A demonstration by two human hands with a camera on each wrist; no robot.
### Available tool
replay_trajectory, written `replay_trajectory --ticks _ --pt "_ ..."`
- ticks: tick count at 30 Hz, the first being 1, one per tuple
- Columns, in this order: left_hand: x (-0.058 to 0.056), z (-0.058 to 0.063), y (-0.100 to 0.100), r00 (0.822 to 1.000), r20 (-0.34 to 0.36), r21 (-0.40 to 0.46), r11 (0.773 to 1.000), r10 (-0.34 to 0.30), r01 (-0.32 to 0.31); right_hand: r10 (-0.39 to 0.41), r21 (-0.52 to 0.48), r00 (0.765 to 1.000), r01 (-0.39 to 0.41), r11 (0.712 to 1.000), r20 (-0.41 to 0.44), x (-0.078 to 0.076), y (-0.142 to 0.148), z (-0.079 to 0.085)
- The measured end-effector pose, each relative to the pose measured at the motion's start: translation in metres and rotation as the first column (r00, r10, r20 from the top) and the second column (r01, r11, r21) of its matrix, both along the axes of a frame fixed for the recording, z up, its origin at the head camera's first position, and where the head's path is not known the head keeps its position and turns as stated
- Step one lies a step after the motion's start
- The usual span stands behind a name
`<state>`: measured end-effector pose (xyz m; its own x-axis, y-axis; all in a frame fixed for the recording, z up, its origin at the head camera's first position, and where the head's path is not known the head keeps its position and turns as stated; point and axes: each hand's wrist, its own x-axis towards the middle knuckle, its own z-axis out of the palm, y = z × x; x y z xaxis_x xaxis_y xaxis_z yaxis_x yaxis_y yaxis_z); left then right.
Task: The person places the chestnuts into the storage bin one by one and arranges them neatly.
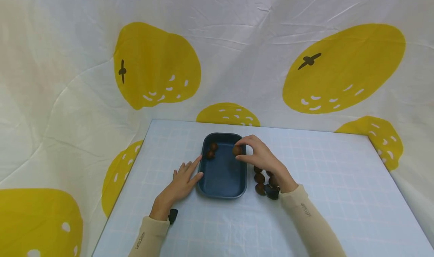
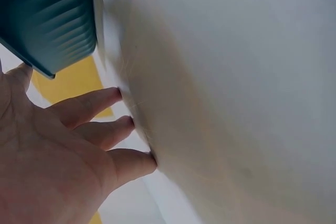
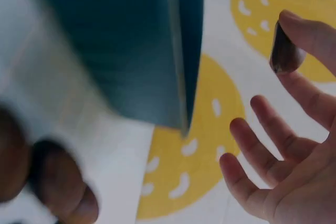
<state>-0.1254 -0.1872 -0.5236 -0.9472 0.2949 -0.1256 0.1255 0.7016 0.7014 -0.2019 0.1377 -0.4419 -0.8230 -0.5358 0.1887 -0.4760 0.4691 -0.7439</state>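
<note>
A dark blue rectangular tray [image 1: 223,194] stands on the table, with a few chestnuts [image 1: 210,155] inside at its far left. Over the tray's right side, my right hand [image 1: 259,154] pinches one brown chestnut [image 3: 286,52] between thumb and index finger; its other fingers are spread apart. At the tray's left rim, my left hand [image 1: 181,182] has its fingers extended. Its thumb and index finger reach the rim, while the other fingertips [image 2: 128,123] rest on the tabletop, as the left wrist view shows.
More chestnuts [image 1: 260,178] lie grouped on the table just right of the tray, partly hidden by my right wrist. A pale checked cloth [image 1: 339,196] covers the table. Behind it hangs a white curtain [image 1: 237,61] printed with yellow fruit.
</note>
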Motion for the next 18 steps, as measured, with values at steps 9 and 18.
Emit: replay_trajectory --ticks 9,18 --pt "0.0 -0.001 0.001 1.0 0.011 -0.024 1.0 0.005 -0.005 0.026 0.021 0.998 -0.025 0.999 -0.048 -0.014 -0.038 0.008" --pt "0.0 0.001 0.001 1.0 0.026 -0.032 0.999 0.007 -0.006 0.045 0.131 0.998 -0.038 0.991 -0.05 -0.023 -0.071 -0.002"
